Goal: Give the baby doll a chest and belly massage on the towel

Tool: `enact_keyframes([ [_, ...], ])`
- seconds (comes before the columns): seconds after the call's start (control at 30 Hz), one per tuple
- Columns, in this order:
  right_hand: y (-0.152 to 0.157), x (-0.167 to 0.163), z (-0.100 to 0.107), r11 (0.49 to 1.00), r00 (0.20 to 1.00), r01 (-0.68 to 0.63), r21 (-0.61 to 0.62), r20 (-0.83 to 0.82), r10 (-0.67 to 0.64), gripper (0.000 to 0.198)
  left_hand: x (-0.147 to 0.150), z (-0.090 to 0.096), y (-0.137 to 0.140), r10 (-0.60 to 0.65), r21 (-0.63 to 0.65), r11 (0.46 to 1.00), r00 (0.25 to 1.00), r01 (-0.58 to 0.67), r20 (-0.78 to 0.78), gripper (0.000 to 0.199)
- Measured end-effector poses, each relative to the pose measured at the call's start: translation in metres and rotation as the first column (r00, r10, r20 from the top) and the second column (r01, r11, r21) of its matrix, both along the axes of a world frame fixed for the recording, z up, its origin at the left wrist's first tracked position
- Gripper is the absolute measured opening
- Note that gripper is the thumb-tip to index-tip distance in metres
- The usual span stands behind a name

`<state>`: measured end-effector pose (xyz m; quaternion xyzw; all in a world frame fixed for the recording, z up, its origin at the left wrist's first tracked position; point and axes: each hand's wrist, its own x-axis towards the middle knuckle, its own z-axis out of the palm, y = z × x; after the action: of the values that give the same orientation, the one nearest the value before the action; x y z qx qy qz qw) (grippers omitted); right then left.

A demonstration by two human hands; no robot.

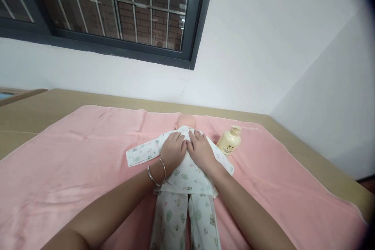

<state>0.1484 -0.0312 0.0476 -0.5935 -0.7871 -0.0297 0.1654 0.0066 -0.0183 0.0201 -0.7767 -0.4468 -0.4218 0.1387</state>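
Observation:
A baby doll [186, 121] lies on a pink blanket, its head pointing away from me and its face not visible. It wears a white patterned top [183, 181] and matching trousers [171, 215]. Flat on the upper part of the top rests my left hand [173, 149], fingers stretched out, a silver bangle [156, 172] around the wrist. Beside it my right hand [200, 149] also lies flat on the top, the thumbs touching or nearly so. One sleeve [143, 153] spreads out to the left; the right sleeve is partly hidden behind my forearm.
The pink blanket [88, 156] covers much of a wooden surface [67, 99]. A pale yellow pump bottle [230, 140] leans on the blanket just right of the doll. Behind are a white wall [240, 47] and a dark-framed window [187, 60] with metal bars.

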Motion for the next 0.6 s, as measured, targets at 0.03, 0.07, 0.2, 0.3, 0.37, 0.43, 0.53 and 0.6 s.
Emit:
enact_keyframes([
  [0.03, -0.002, 0.000, 0.001, 1.000, 1.000, -0.014, 0.012, 0.011, 0.013, 0.049, 0.000, 0.002, -0.002, 0.010, 0.005, 1.000, 1.000, -0.010, -0.007, 0.018],
  [0.07, -0.005, -0.001, 0.003, 0.999, 0.999, -0.022, 0.024, 0.024, 0.021, 0.047, 0.000, 0.003, -0.004, 0.023, 0.007, 1.000, 1.000, -0.023, -0.018, 0.018],
  [0.2, -0.020, -0.006, 0.010, 0.998, 0.997, -0.001, 0.062, 0.077, -0.004, 0.044, 0.000, 0.007, -0.010, 0.084, 0.016, 0.996, 0.993, -0.083, -0.086, 0.021],
  [0.3, -0.025, -0.007, 0.013, 0.998, 0.997, 0.031, 0.051, 0.072, -0.035, 0.042, 0.001, 0.008, -0.012, 0.138, -0.027, 0.990, 0.986, -0.141, -0.095, 0.017],
  [0.37, -0.021, -0.006, 0.012, 0.998, 0.997, 0.060, 0.034, 0.044, -0.062, 0.042, 0.002, 0.009, -0.012, 0.173, -0.068, 0.981, 0.981, -0.179, -0.086, 0.013],
  [0.43, -0.012, -0.003, 0.008, 0.996, 0.996, 0.083, 0.022, 0.009, -0.084, 0.046, 0.003, 0.009, -0.010, 0.205, -0.113, 0.970, 0.976, -0.213, -0.079, 0.011],
  [0.53, 0.000, 0.001, 0.000, 0.996, 0.996, 0.084, -0.007, -0.041, -0.084, 0.053, 0.003, 0.008, -0.006, 0.224, -0.170, 0.958, 0.972, -0.232, -0.066, 0.019],
  [0.6, 0.005, 0.002, -0.004, 0.997, 0.995, 0.070, -0.020, -0.065, -0.071, 0.054, 0.003, 0.005, -0.002, 0.199, -0.181, 0.962, 0.979, -0.204, -0.047, 0.026],
])
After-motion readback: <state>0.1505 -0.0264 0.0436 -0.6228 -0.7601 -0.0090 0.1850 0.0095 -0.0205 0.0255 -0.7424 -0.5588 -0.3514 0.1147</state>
